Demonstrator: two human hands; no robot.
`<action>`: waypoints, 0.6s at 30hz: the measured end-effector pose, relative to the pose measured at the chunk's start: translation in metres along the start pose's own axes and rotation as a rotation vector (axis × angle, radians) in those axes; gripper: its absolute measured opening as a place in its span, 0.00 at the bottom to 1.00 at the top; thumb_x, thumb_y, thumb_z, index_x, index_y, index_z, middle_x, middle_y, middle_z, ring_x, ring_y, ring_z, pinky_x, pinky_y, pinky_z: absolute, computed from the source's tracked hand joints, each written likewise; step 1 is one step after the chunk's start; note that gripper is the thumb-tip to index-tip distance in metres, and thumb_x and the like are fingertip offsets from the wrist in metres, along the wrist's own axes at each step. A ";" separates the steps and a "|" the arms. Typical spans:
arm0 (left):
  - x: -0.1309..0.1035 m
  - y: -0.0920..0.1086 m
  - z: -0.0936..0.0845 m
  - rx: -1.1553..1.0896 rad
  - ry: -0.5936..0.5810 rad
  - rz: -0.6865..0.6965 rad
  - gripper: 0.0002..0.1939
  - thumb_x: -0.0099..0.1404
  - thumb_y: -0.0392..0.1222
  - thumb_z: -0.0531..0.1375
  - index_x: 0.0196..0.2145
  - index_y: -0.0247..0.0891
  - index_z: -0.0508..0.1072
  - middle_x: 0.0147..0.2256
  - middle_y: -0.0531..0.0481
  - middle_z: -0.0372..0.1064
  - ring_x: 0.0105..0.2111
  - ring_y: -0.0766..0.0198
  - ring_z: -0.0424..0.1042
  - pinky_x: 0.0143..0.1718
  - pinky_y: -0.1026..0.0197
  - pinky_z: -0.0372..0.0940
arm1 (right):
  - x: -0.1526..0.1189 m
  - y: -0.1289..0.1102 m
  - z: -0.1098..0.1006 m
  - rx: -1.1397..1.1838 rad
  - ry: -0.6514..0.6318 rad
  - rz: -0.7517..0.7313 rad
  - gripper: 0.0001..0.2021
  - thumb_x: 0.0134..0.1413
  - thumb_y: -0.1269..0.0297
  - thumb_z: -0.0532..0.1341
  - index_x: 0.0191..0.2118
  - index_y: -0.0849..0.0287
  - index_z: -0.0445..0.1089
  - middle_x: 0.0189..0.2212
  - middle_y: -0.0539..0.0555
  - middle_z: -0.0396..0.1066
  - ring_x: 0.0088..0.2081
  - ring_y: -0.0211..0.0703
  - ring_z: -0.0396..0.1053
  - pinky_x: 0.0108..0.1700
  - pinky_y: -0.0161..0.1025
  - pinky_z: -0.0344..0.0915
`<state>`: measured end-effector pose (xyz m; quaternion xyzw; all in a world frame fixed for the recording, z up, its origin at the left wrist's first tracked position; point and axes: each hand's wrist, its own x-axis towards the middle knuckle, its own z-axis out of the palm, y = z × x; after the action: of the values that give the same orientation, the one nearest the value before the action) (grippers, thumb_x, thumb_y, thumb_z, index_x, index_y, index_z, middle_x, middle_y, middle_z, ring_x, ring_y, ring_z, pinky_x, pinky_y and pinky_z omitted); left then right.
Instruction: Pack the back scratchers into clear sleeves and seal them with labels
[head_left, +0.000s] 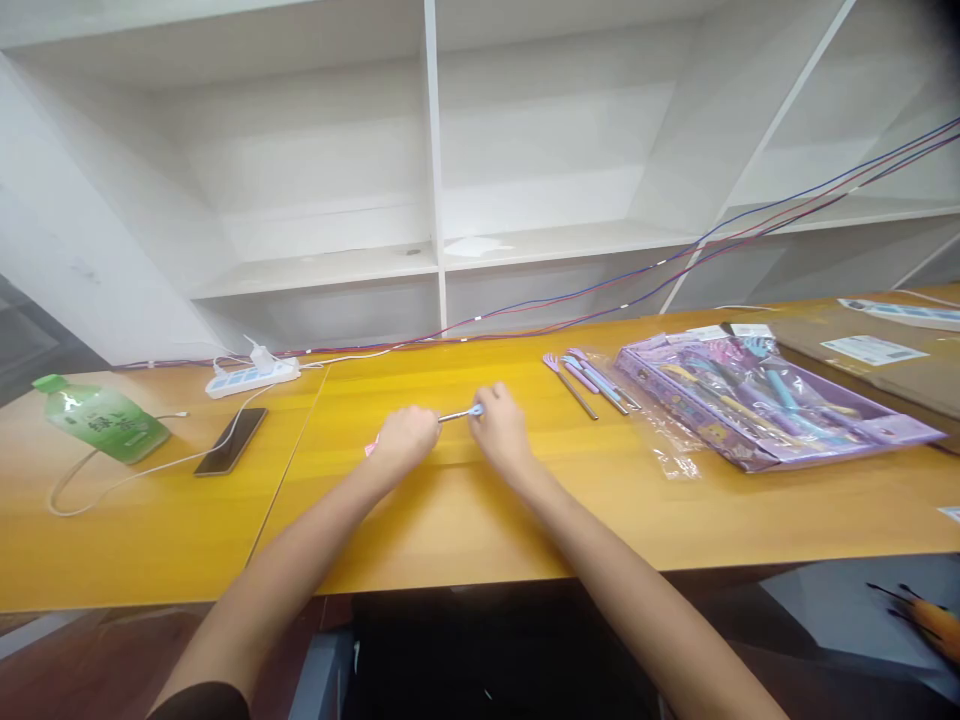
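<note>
A thin metal rod (454, 415) spans the gap between my two hands above the yellow wooden table (420, 520). My left hand (409, 437) is closed around one end, and a bit of pink shows at its left side. At the other end, my right hand (501, 425) pinches a small light-blue part of the rod. To the right lie several similar metal sticks with purple and blue hand-shaped ends, among them a purple one (570, 385), beside clear plastic wrappers (675, 452).
A purple box (750, 460) of wrapped sticks stands right, by a cardboard box (802, 345). At left are a green bottle (109, 420), a phone (231, 442) and a white power strip (253, 377) with cables. White shelves (435, 150) rise behind.
</note>
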<state>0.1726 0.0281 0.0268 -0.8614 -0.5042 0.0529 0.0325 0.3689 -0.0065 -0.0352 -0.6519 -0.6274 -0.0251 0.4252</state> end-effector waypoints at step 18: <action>-0.018 -0.004 0.051 -0.001 0.082 0.029 0.22 0.79 0.49 0.47 0.46 0.35 0.77 0.36 0.34 0.80 0.39 0.45 0.82 0.41 0.51 0.68 | -0.021 0.017 0.021 0.282 -0.388 -0.168 0.04 0.59 0.70 0.61 0.40 0.56 0.67 0.39 0.54 0.68 0.41 0.46 0.68 0.46 0.41 0.64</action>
<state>0.1541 0.0150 -0.0219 -0.8701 -0.4899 0.0179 0.0520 0.3675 -0.0082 -0.0694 -0.5243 -0.7466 0.1527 0.3799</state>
